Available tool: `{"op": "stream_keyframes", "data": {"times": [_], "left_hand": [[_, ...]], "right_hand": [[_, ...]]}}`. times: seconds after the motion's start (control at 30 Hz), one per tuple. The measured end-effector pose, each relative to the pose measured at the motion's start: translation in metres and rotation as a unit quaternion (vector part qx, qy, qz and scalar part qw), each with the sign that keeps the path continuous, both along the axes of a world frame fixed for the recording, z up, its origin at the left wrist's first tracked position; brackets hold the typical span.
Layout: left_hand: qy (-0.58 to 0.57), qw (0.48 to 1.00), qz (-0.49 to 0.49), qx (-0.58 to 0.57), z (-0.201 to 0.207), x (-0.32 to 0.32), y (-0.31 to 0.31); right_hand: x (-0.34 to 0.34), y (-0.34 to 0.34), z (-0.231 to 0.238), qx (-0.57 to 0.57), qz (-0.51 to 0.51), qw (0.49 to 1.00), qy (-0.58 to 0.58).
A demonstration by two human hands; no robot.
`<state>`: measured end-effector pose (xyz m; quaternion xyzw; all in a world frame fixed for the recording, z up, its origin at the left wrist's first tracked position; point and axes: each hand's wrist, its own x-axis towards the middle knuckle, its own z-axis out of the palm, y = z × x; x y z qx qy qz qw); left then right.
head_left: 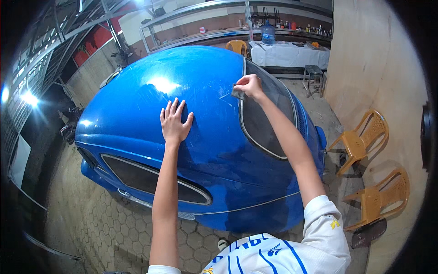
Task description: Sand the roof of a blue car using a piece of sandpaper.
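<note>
In front of me is a rounded blue car (205, 137), its roof glossy, with pale scuff marks near the rear window (269, 114). My left hand (175, 124) lies flat on the roof with its fingers spread. Farther right, my right hand (251, 86) pinches a small dark grey piece of sandpaper (238, 94) between thumb and fingers. The piece sits at the roof's edge beside the window trim. Below my left forearm runs a dark side window (146, 176) in a pale frame.
Two orange plastic chairs (360, 139) stand by the wall at right, with another orange chair (237, 46) behind the car. At the back, a white-covered table (289, 55) carries a blue water jug (268, 33). A dark stool (313, 73) stands beside it. Paving (107, 223) surrounds the car.
</note>
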<state>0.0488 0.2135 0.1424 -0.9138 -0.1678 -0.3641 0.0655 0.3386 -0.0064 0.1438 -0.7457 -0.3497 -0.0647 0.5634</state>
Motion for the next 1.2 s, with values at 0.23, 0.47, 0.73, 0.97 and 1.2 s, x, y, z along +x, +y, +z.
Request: {"op": "stream_keyframes", "data": {"times": [0.23, 0.47, 0.73, 0.97, 1.2], "left_hand": [[0.005, 1.000, -0.004, -0.019, 0.001, 0.005, -0.005], [-0.002, 1.000, -0.009, 0.001, -0.009, -0.009, 0.004], [-0.012, 1.000, -0.019, -0.018, 0.002, 0.003, -0.009], [-0.019, 1.000, -0.018, -0.010, 0.003, 0.007, -0.006], [-0.008, 1.000, -0.002, -0.012, 0.004, 0.003, -0.012]], "right_hand": [[-0.023, 0.052, -0.068, 0.093, -0.173, 0.969, -0.152], [-0.100, 0.054, -0.069, -0.034, -0.066, 0.986, -0.146], [-0.095, 0.040, -0.076, -0.016, -0.065, 0.988, -0.142], [-0.082, 0.034, -0.074, 0.011, -0.028, 0.986, -0.166], [-0.029, 0.050, -0.068, 0.027, -0.024, 0.983, -0.181]]}}
